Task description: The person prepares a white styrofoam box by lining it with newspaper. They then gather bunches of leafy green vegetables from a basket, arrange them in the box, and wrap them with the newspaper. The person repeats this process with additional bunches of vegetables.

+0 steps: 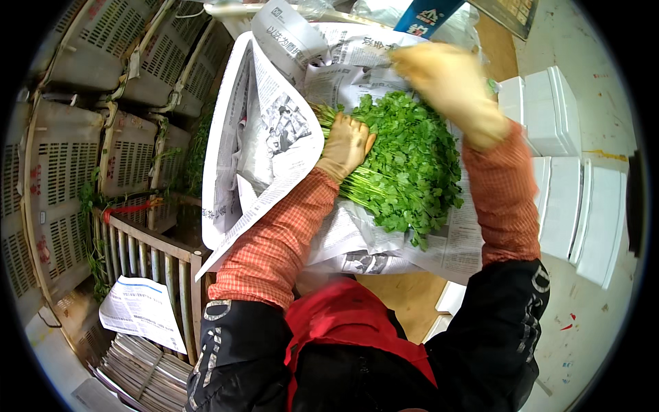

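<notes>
- Here at the near edge of the white rectangular plastic box [217, 130], black-and-white newspaper sheets [443, 254] overhang!
- Nearer its right edge: the bright-green leafy herb bunch [408, 161].
- Left hand [347, 145] lies over the stems, fingers bent; gripping, can't tell.
- Right hand [446, 79], blurred, hovers toward the far-right corner; open or closed, can't tell.

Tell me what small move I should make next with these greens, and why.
A sensible next move might be lowering the right hand onto the leaves to steady them: it appears raised, while the left hand lies on the stems and the leaves fan out rightward over the newspaper.
</notes>
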The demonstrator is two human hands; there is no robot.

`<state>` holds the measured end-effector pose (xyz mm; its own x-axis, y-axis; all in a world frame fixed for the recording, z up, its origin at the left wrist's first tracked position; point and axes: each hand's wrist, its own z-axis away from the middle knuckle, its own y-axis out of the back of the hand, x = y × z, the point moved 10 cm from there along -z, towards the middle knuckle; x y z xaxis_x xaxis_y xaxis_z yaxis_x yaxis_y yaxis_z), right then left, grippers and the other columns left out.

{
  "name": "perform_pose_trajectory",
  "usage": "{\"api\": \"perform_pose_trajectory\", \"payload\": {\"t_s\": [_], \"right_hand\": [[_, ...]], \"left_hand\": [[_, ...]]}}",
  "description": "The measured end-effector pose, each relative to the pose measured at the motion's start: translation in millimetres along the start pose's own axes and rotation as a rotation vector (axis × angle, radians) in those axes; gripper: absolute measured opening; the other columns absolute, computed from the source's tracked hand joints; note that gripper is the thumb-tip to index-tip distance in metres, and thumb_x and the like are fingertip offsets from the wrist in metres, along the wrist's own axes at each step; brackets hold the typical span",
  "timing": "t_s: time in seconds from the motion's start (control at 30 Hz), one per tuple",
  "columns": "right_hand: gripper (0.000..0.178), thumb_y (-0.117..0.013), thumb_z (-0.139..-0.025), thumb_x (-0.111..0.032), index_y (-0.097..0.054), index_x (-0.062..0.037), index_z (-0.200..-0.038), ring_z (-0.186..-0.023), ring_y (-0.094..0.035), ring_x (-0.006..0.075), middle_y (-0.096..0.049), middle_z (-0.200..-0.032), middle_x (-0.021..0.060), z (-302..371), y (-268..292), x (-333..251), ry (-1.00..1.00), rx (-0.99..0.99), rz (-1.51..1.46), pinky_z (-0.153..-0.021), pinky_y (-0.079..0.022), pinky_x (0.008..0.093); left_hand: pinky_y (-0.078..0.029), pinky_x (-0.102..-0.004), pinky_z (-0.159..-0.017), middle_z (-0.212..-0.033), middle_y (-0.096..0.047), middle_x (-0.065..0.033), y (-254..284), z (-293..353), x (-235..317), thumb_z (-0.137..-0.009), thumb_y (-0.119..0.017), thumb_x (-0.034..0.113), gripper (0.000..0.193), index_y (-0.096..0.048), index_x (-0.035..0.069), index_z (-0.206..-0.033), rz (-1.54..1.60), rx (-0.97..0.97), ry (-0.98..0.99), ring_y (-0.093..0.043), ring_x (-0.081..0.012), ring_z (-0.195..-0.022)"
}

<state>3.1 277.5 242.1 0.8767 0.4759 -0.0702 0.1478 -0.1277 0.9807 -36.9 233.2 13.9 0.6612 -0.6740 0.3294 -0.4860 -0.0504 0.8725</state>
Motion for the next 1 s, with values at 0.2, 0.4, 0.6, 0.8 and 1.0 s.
{"api": "perform_pose_trajectory", "payload": {"t_s": [0.2,0.4,0.6,0.8,1.0], "right_hand": [[0.020,-0.059,-0.078,-0.013,-0.070,-0.0025,-0.089,-0.083,-0.066,0.0363,-0.068,-0.086,0.0204,-58,-234,-32,0.058,-0.512,0.073,-0.075,-0.052,0.0441],[0.030,-0.056,-0.087,-0.024,-0.068,-0.0098,-0.110,-0.096,-0.064,0.0358,-0.066,-0.103,0.0201,-51,-310,0,-0.281,-0.700,-0.122,-0.084,-0.050,0.0422],[0.031,-0.059,-0.087,-0.020,-0.062,-0.0069,-0.115,-0.094,-0.063,0.0324,-0.066,-0.105,0.0139,9,-192,56,-0.167,-0.240,-0.130,-0.084,-0.048,0.0416],[0.031,-0.061,-0.085,-0.021,-0.061,-0.0010,-0.109,-0.090,-0.062,0.0298,-0.065,-0.097,0.0150,104,-191,47,-0.230,-0.241,0.133,-0.082,-0.045,0.0411],[0.041,-0.056,-0.088,-0.018,-0.051,0.0011,-0.124,-0.108,-0.056,0.0278,-0.058,-0.116,0.0161,141,-195,15,-0.270,-0.160,0.300,-0.094,-0.040,0.0415]], "left_hand": [[-0.038,-0.0445,-0.100,-0.109,-0.061,-0.0182,16,7,-11,-0.082,-0.053,0.007,0.029,-0.061,0.002,-0.109,0.368,0.198,0.096,-0.054,-0.0335,-0.105],[-0.036,-0.0465,-0.103,-0.124,-0.055,-0.0204,-8,6,-19,-0.090,-0.053,0.024,0.044,-0.049,-0.001,-0.126,0.283,0.060,0.177,-0.052,-0.0325,-0.115],[-0.032,-0.0494,-0.103,-0.127,-0.052,-0.0229,4,-1,-2,-0.091,-0.055,0.035,0.052,-0.050,-0.004,-0.125,-0.073,0.001,0.104,-0.048,-0.0355,-0.118],[-0.032,-0.0475,-0.104,-0.121,-0.055,-0.0191,-8,-3,10,-0.090,-0.056,0.036,0.050,-0.051,-0.003,-0.123,-0.059,-0.194,0.103,-0.049,-0.0316,-0.118],[-0.034,-0.0473,-0.101,-0.120,-0.056,-0.0180,-8,7,18,-0.087,-0.060,0.034,0.049,-0.053,-0.002,-0.119,-0.058,-0.094,0.044,-0.049,-0.0310,-0.116]]}}
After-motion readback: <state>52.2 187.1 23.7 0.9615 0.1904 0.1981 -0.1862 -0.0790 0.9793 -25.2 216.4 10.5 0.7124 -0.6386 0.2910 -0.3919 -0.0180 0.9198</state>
